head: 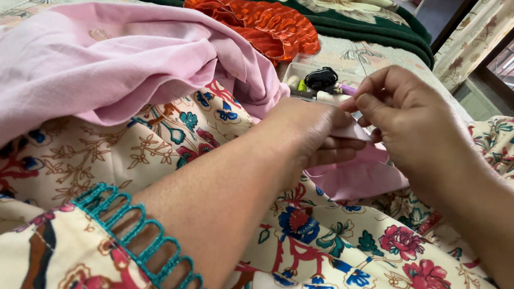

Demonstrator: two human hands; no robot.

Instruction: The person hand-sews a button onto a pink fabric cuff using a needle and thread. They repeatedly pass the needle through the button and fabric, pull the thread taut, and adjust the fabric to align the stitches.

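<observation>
An orange pleated cloth is lying crumpled at the top, touching a dark green blanket that is stretching away behind it. Just beside them a clear plastic box is sitting on the bed, holding a black object and small light-coloured bits. A cream floral fabric with red and blue flowers is spreading across the foreground. Patterned curtains are hanging at the right, beside a window.

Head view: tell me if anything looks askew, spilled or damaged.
Nothing stands out. Both hands, left hand and right hand, pinch a fold of the pink fabric. The clear plastic box of sewing bits sits upright behind them, nothing spilled.
</observation>
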